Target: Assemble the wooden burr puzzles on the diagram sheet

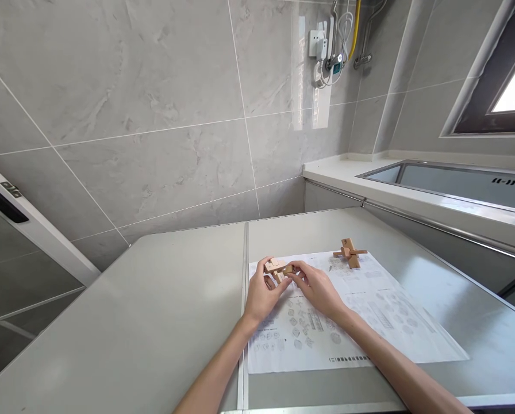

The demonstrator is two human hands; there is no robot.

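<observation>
Wooden puzzle pieces sit between my two hands, above the left part of a printed sheet. My left hand is closed around the joined pieces, thumb in front and fingers behind. With thumb and fingertips, my right hand pinches a small wooden block at the right side of these pieces. Fingers partly hide how the block meets the others. Farther right, an assembled wooden burr puzzle with crossing bars rests at the sheet's far edge.
The sheet lies on a grey tabletop with a metal seam left of the paper. A counter with a sink stands at the right. Behind is a tiled wall with a socket and pipes. A white-framed door is at the left.
</observation>
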